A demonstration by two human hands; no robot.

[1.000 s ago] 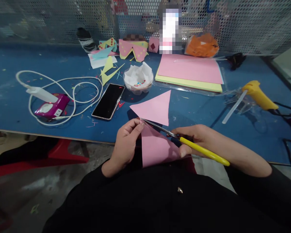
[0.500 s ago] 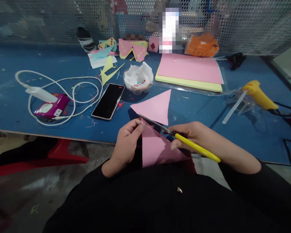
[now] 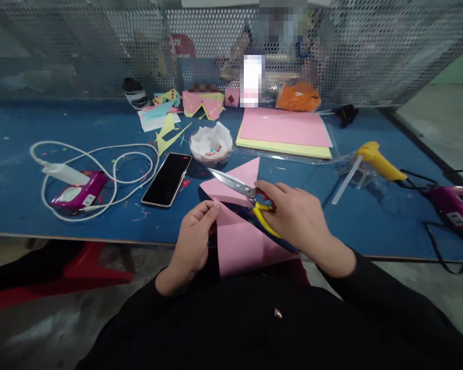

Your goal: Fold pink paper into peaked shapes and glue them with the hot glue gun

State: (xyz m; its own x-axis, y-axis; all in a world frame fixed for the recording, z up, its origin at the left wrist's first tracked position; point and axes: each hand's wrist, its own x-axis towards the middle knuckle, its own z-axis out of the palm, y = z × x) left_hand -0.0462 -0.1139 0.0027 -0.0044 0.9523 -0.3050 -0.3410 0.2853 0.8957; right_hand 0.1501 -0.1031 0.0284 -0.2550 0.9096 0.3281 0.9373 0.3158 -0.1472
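Note:
Between thumb and fingers, my left hand (image 3: pixel 193 234) pinches the upper corner of a pink paper piece (image 3: pixel 241 244) that hangs over the table's front edge. Yellow-handled scissors (image 3: pixel 233 183) are gripped in my right hand (image 3: pixel 299 218), the blades together and pointing left. They pass above a second pink paper piece (image 3: pixel 245 172), triangular in outline, lying on the blue table. The blades look apart from the paper in my left hand. Part of the scissor handles is hidden behind my right fingers.
A phone (image 3: pixel 167 180) lies left of the papers, beside a purple power socket (image 3: pixel 79 192) with a looped white cable. Behind are a paper-lined bowl (image 3: pixel 211 144), stacked coloured sheets (image 3: pixel 285 131) and paper glasses (image 3: pixel 203 104). A yellow glue gun (image 3: pixel 380 160) lies right.
My right hand has turned and lifted the scissors away from the held paper's cut edge, over the loose triangle. My left hand keeps its pinch. The view has tilted up.

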